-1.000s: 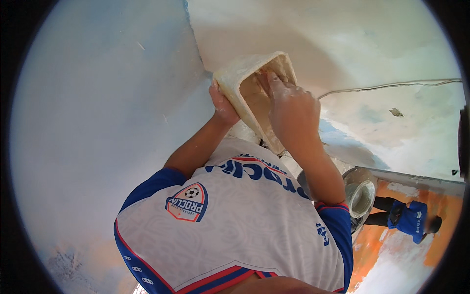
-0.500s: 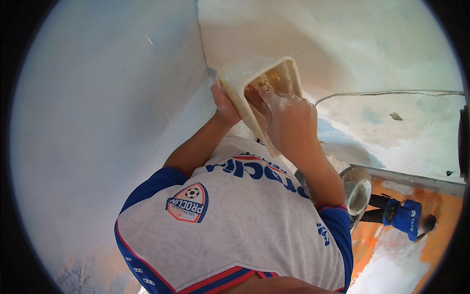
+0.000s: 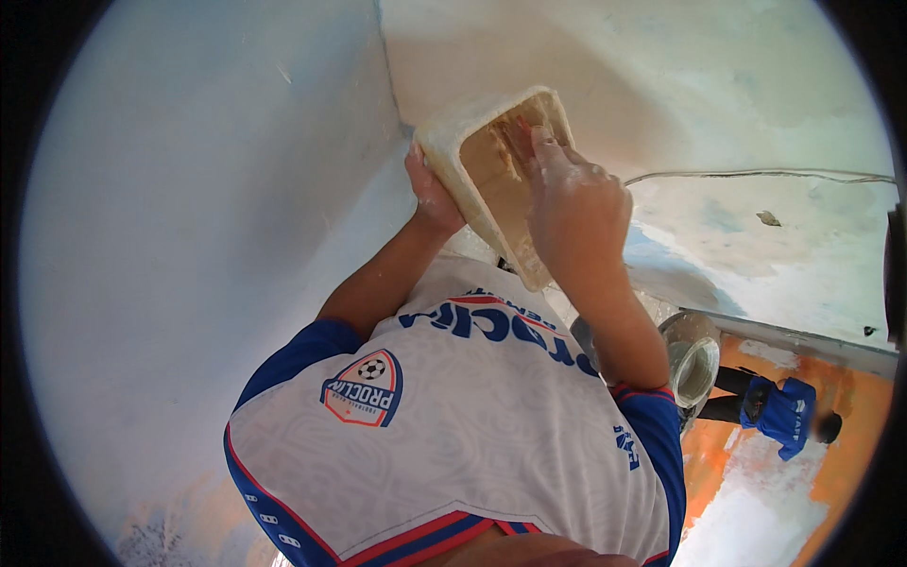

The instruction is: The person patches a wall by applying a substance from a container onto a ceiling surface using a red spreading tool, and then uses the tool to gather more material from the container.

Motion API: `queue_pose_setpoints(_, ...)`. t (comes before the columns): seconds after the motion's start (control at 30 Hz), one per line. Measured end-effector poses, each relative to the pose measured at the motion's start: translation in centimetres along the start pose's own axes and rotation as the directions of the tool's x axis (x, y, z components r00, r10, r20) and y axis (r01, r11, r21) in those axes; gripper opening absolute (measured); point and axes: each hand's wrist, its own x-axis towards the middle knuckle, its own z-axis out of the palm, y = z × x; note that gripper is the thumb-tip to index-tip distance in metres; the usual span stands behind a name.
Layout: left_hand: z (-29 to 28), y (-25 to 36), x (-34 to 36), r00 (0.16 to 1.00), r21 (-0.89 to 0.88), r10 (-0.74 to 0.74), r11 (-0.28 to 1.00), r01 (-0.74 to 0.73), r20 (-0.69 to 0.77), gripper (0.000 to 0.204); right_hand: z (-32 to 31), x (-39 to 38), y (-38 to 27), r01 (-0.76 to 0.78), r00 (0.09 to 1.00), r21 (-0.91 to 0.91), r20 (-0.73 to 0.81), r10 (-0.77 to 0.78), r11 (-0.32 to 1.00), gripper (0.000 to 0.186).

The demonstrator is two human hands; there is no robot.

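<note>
A rectangular, off-white plastic tub (image 3: 444, 156), coated with dried filler, is tilted so its open mouth faces right. My left hand (image 3: 435, 197) grips its left side, partly hidden behind it. Inside, beige paste (image 3: 496, 165) is smeared over the walls. My right hand (image 3: 578, 208), whitened with paste, reaches into the opening with fingers closed. Something thin and reddish (image 3: 522, 126) shows at its fingertips; most of it is hidden, and I cannot make out its kind.
Pale, patchy walls (image 3: 208, 189) meet in a corner beyond the tub. A cable (image 3: 756, 173) runs along the right wall. A paste-smeared bucket (image 3: 694, 369) stands at lower right. Farther off, a person in a blue shirt (image 3: 782, 416) is by an orange-and-white surface (image 3: 756, 501).
The tub has tipped, showing more of its inside. My right hand has moved slightly up and right along the opening. The distant person's arm has shifted.
</note>
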Motion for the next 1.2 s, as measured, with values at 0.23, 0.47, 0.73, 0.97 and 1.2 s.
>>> queue_pose_setpoints(0.23, 0.9, -0.3, 0.4, 1.0, 0.063, 0.03, 0.998, -0.029, -0.002, 0.089, 1.9, 0.5, -0.1, -0.042, 0.998, -0.001, 0.043, 0.042, 0.999, 0.03)
queue_pose_setpoints(0.47, 0.1, -0.8, 0.8, 0.996, 0.037, 0.031, 0.999, -0.028, -0.083, 0.087, 1.8, 0.8, -0.2, -0.036, 0.999, -0.011, 0.006, 0.036, 0.999, 0.036)
queue_pose_setpoints(0.73, 2.2, 0.1, -0.1, 0.992, 0.086, 0.052, 0.995, -0.042, -0.116, 0.085, 2.9, 1.9, -0.3, 0.024, 0.995, -0.059, 0.098, -0.018, 0.998, 0.042)
queue_pose_setpoints(0.97, 1.8, 0.7, -0.7, 0.997, 0.097, 0.021, 0.995, -0.014, -0.068, 0.086, 1.7, 2.9, -1.7, 0.045, 0.964, -0.069, 0.263, -0.026, 0.997, 0.044)
queue_pose_setpoints(1.2, 1.6, 0.5, -0.4, 0.999, -0.01, 0.043, 0.999, -0.043, 0.023, 0.087, 0.1, 1.9, -2.3, -0.042, 0.979, -0.058, 0.196, 0.053, 0.997, 0.042)
